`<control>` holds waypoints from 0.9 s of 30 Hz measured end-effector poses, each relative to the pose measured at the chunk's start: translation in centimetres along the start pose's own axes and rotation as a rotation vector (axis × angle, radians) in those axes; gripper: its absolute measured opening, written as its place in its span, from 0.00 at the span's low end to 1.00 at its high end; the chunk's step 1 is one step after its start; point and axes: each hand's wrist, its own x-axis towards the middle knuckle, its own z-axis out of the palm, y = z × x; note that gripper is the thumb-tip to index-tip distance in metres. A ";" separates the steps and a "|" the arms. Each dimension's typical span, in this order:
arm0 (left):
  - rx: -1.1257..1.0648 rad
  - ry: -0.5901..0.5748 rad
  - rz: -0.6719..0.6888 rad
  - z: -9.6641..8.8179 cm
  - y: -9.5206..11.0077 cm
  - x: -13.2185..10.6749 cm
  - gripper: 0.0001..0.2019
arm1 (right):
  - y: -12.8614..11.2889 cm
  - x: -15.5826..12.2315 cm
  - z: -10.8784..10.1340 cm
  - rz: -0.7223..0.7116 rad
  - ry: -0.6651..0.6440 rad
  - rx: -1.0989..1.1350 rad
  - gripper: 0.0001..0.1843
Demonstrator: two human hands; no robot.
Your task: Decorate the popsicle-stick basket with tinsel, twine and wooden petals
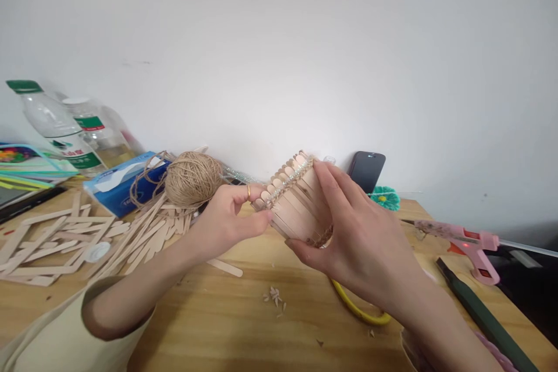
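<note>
A small container made of wooden craft sticks (300,203) is tilted in the air above the table. Twine and a sparkly strand run around it just below its rounded stick ends. My left hand (233,215) pinches its upper left edge between thumb and fingers. Wrapped around the right side, my right hand (353,215) grips the container with its thumb underneath. Part of the far side is hidden by my right fingers. Beyond my left hand sits a ball of twine (194,179), and loose craft sticks (152,235) lie to the left.
A pink glue gun (468,244) and a dark green-handled tool (483,308) lie right. A phone (368,171) leans on the wall near a green pompom flower (385,198). Bottles (56,122) and a blue tissue pack (126,183) stand left. A yellow ring (360,309) lies below my right hand.
</note>
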 end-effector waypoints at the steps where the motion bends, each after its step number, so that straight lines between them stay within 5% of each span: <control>1: 0.000 0.009 -0.009 0.0 0.0 0.0 0.06 | 0.0 0.0 0.0 -0.008 0.003 -0.002 0.45; 20: -0.078 0.009 -0.006 0.4 -0.6 -0.2 0.09 | -0.7 0.0 0.1 -0.004 0.114 -0.085 0.45; 27: -0.233 -0.098 0.100 0.0 -1.2 0.0 0.03 | -0.3 0.0 -0.2 0.043 0.071 -0.063 0.43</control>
